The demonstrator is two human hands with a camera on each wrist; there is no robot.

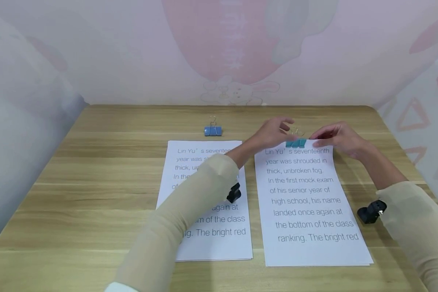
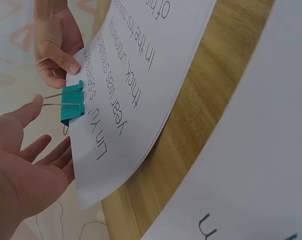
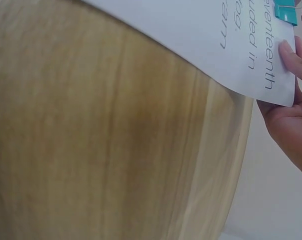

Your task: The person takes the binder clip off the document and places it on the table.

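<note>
Teal binder clip point(image 1: 296, 143) sits clamped on the top edge of the right-hand stack of printed sheets point(image 1: 310, 202), its wire handles sticking up. The left hand point(image 1: 273, 133) reaches across with fingers loosely spread, the thumb tip just touching one handle; it grips nothing. The right hand point(image 1: 339, 140) pinches the stack's top corner beside the clip, thumb on the page. By the look of it, the clipping step is all but done; the next move would call for folding the handles flat or letting go of the paper. A second, blue clip point(image 1: 213, 130) lies loose on the wooden table point(image 1: 106, 170), just beyond the left-hand stack point(image 1: 208, 227).
</note>
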